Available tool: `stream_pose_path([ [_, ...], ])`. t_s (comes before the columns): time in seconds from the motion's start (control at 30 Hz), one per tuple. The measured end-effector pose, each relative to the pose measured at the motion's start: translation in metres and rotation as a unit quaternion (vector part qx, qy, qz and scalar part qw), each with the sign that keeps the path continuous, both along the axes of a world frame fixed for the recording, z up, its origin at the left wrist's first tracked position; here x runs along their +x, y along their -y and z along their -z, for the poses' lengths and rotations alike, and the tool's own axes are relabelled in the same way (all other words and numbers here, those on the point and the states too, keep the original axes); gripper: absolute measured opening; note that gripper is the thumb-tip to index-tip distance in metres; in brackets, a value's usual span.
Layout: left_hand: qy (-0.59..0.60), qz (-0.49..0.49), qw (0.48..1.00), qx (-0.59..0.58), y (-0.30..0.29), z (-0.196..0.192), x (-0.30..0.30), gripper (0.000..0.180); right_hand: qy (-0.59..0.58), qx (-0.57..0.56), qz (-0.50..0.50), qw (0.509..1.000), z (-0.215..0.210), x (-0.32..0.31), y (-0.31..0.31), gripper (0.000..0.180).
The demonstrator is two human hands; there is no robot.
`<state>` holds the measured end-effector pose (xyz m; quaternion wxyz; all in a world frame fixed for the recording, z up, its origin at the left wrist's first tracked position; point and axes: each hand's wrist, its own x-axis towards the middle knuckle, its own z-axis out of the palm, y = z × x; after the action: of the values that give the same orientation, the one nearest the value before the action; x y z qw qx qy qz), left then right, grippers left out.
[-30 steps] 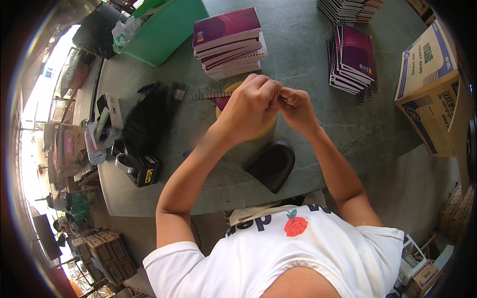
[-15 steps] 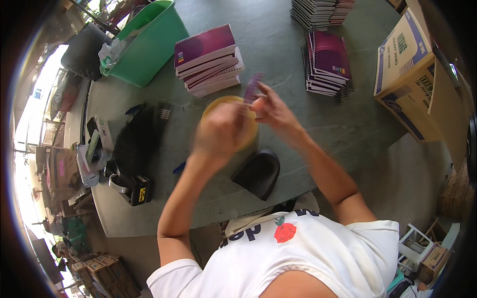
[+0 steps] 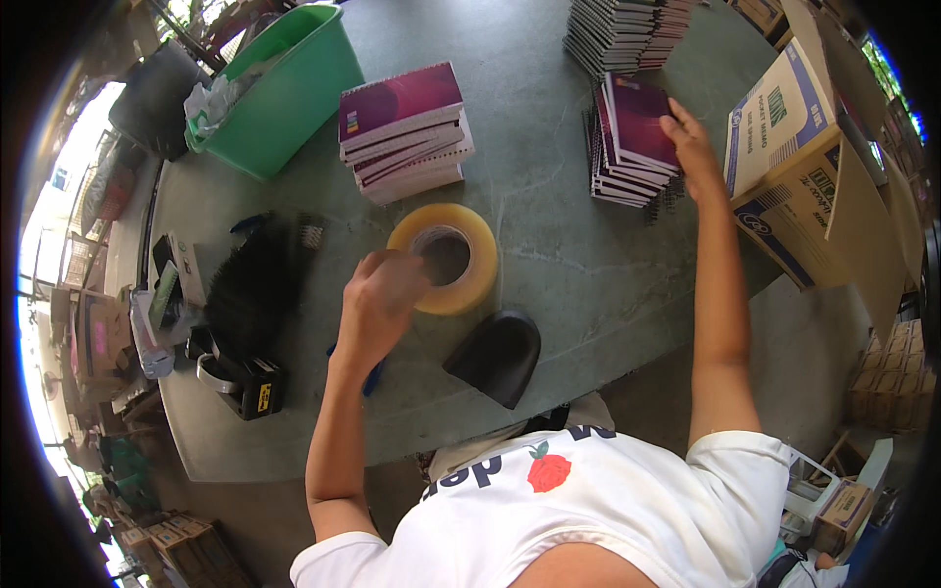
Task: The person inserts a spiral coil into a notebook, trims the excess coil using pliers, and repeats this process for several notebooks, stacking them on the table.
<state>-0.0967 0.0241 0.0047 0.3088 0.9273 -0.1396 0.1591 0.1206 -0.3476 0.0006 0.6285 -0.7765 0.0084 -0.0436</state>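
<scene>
My right hand (image 3: 694, 152) grips the right edge of a purple-covered spiral notebook (image 3: 642, 118), thumb on its cover, on top of a stack of similar notebooks (image 3: 619, 181). My left hand (image 3: 380, 294) is curled closed and blurred beside a wide roll of clear yellowish tape (image 3: 480, 279). Its fingertips lie over the roll's left edge, and whatever they may hold is hidden. Beyond the roll stands another stack of purple notebooks (image 3: 407, 132). A dark curved pad (image 3: 498, 358) lies near the table's front edge. Something blue (image 3: 372, 377) shows partly behind my left forearm.
A green bin (image 3: 284, 108) with crumpled white material stands far left. A black tape dispenser (image 3: 245, 382) and a dark bristly object (image 3: 255, 279) sit at left. An open cardboard box (image 3: 784, 196) is at right, and more stacked notebooks (image 3: 613, 34) stand at the back.
My hands have parted from above the tape roll. The right one has moved far right with the notebook onto the stack; the left has drawn back slightly toward me, uncovering the roll.
</scene>
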Motion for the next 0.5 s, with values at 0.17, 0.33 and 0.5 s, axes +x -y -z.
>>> stream_pose_path([
  [0.17, -0.064, -0.035, 0.995, -0.065, -0.010, 0.007, -0.004, 0.022, 0.013, -0.101, 0.046, 0.994, 0.009, 0.013, 0.012, 0.055],
  [0.33, -0.045, -0.051, 0.997, -0.038, -0.019, 0.021, -0.015, 0.022, 0.318, -0.607, 0.228, 0.692, -0.041, -0.015, -0.059, 0.050],
  [0.5, -0.027, -0.004, 0.999, -0.040, 0.010, 0.009, -0.014, 0.021, 0.509, -0.336, -0.120, 0.783, -0.042, -0.018, -0.199, 0.047],
])
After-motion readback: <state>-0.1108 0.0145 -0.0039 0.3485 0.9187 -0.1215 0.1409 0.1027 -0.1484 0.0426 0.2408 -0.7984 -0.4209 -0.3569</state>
